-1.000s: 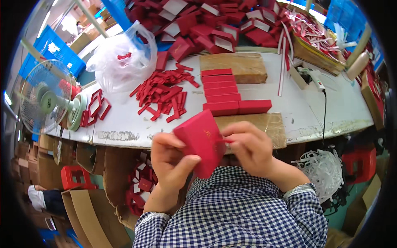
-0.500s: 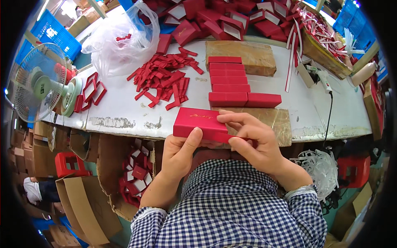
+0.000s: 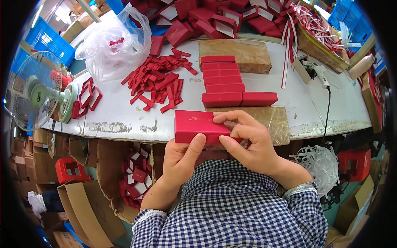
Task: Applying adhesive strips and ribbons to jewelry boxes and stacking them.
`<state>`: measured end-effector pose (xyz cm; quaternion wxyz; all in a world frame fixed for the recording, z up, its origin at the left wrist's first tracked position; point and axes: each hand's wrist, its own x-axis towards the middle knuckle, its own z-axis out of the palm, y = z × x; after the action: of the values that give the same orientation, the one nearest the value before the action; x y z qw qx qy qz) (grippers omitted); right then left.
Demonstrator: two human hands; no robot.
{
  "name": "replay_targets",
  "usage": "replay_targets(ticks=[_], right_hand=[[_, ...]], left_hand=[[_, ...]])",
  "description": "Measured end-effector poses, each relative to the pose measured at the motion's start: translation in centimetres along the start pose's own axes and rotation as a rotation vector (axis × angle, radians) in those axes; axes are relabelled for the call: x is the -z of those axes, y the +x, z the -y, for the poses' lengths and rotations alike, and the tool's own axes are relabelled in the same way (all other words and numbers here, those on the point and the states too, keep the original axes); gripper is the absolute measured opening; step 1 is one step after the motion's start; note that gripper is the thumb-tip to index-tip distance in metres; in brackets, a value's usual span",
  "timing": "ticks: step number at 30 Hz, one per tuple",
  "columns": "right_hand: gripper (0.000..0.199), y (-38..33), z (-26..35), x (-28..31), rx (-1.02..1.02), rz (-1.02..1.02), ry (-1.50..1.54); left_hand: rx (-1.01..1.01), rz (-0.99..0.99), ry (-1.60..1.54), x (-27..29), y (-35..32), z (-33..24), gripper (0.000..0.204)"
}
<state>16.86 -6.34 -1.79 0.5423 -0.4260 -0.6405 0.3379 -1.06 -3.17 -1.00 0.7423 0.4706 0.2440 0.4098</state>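
Both hands hold a flat red box [image 3: 194, 125] with a small gold mark on its lid, level over the near edge of the white table [image 3: 124, 111]. My left hand [image 3: 182, 155] supports it from below, thumb pressed on the front side. My right hand [image 3: 250, 138] grips its right end, fingers over the lid. Just beyond lies a tape-wrapped brown block [image 3: 269, 118]. A row of closed red boxes [image 3: 223, 80] stretches away from it, with one more red box [image 3: 259, 98] at the right.
A heap of red card strips [image 3: 159, 82] lies left of the row, by a clear plastic bag [image 3: 111, 45]. A small fan [image 3: 37, 95] stands at the table's left end. Open red boxes [image 3: 206, 16] pile at the back. Cardboard cartons [image 3: 82, 206] sit below the table.
The red box was held tilted up on edge a second ago; now it lies flat and level in both hands, lid upward, just above the table's edge.
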Motion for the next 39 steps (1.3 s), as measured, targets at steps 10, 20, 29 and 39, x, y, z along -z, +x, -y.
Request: replay_targets(ticks=[10, 20, 29, 39], right_hand=[[0.014, -0.4, 1.9, 0.2, 0.018, 0.005, -0.291], [0.010, -0.7, 0.6, 6.6, -0.208, 0.172, -0.105], [0.025, 0.4, -1.5, 5.5, -0.398, 0.274, 0.192], [0.017, 0.7, -2.8, 0.8, -0.203, 0.110, 0.637]], left_hand=[[-0.284, -0.056, 0.198, 0.6, -0.5, 1.4, 0.023], [-0.231, -0.189, -0.244, 3.8, -0.7, 0.1, 0.020], [-0.050, 0.028, -0.682, 3.0, -1.1, 1.1, 0.019], [0.139, 0.262, -0.859, 3.1, -2.2, 2.3, 0.057]])
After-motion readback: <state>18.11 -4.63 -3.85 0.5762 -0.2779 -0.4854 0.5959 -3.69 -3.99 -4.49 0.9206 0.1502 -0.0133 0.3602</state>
